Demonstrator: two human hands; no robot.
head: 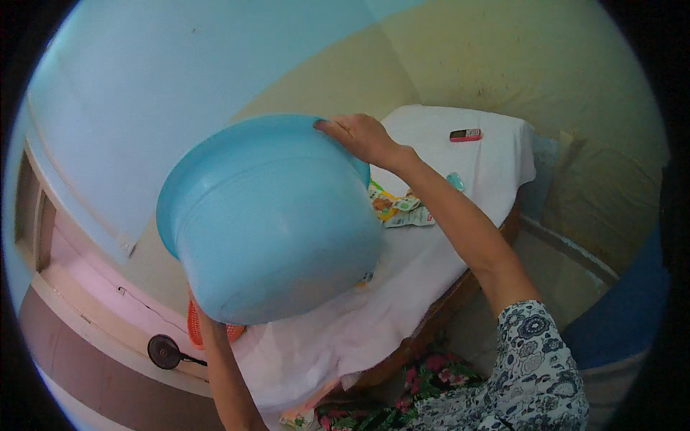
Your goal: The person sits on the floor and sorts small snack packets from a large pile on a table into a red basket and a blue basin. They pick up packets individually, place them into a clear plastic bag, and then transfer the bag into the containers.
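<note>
A large light-blue plastic tub (280,226) is held up, tilted, over a table covered with a white cloth (415,269). My right hand (361,140) grips its rim at the upper right, the thumb on the outside. My left forearm rises to the tub's lower left; the left hand itself is hidden behind the tub, so its hold cannot be seen. Printed plastic packets (401,207) lie on the cloth right of the tub, partly covered by it and by my right forearm. The inside of the tub is out of sight.
A red mobile phone (465,135) and a small turquoise item (455,182) lie on the cloth. An orange plastic basket (195,326) shows partly behind the tub and my left forearm. A small dark fan (164,352) stands at the lower left. Walls rise behind the table.
</note>
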